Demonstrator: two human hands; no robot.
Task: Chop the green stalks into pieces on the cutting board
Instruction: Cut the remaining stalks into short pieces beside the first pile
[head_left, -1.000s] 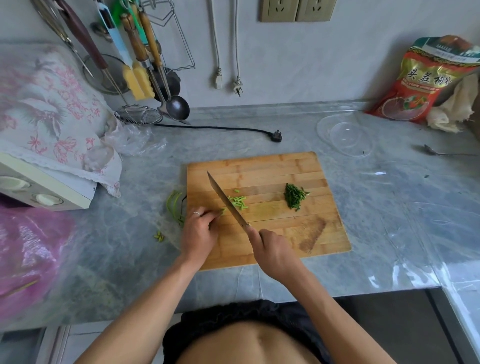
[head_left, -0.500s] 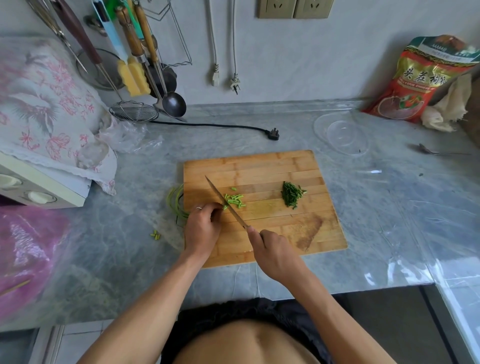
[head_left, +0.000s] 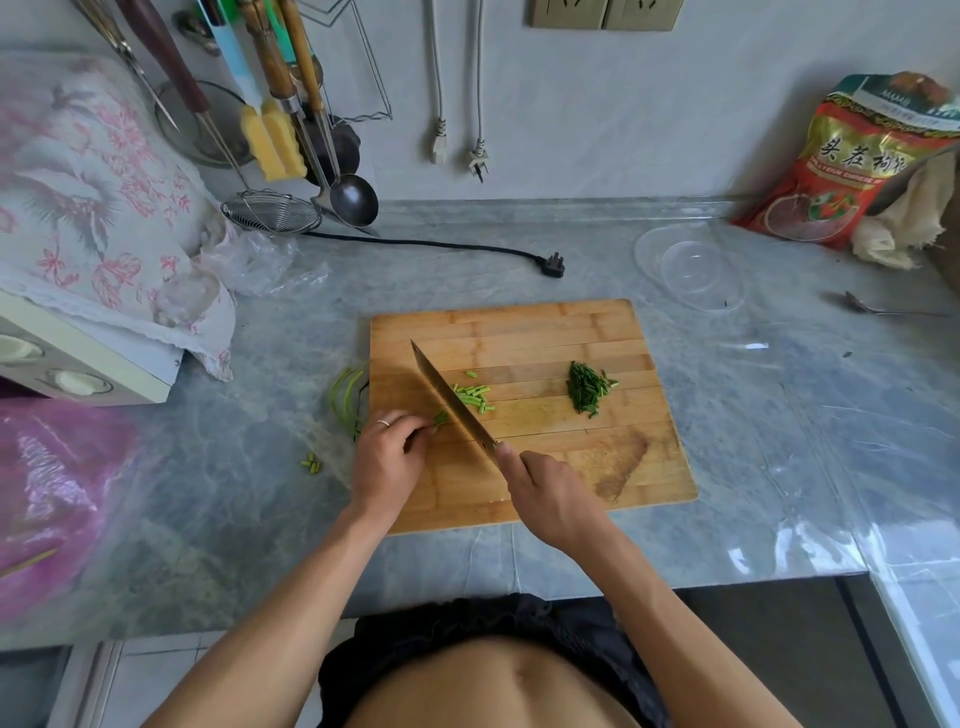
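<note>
**Grey marble counter, bamboo board, stalks under the knife**

Grey marble countertop (head_left: 753, 415) under a pale wall, seen from above.

Far left: pink plastic bag (head_left: 57, 499) at the counter edge, floral cloth (head_left: 93, 208) draped over a cream appliance (head_left: 88, 364). Behind: hanging utensils, yellow sponge (head_left: 272, 140), wire skimmer (head_left: 270, 210), steel ladle (head_left: 353, 200). Black power plug (head_left: 553, 266) lying loose on the counter.

Left of the board: a few cut green bits (head_left: 310, 464) on the marble; uncut green stalks (head_left: 347, 397) curving off the board's left edge and running under the left hand.

Centre: bamboo cutting board (head_left: 519, 332). Left hand (head_left: 387, 462), ring on one finger, curled fingertips pinning the stalk ends to the board, a short green tip showing just beside the blade. Kitchen knife (head_left: 449, 397) slanting from upper left to lower right, edge down on the board. Right hand (head_left: 550, 499) wrapped round the handle, forefinger stretched toward the blade's heel. Just right of the blade: light green chopped pieces (head_left: 474, 396). Further right, apart: heap of darker chopped greens (head_left: 587, 388).

Right: clear plastic lid (head_left: 691, 267), metal spoon (head_left: 878, 309), red snack bag (head_left: 862, 161) against the wall, crumpled cream cloth (head_left: 904, 218) beside it.
</note>
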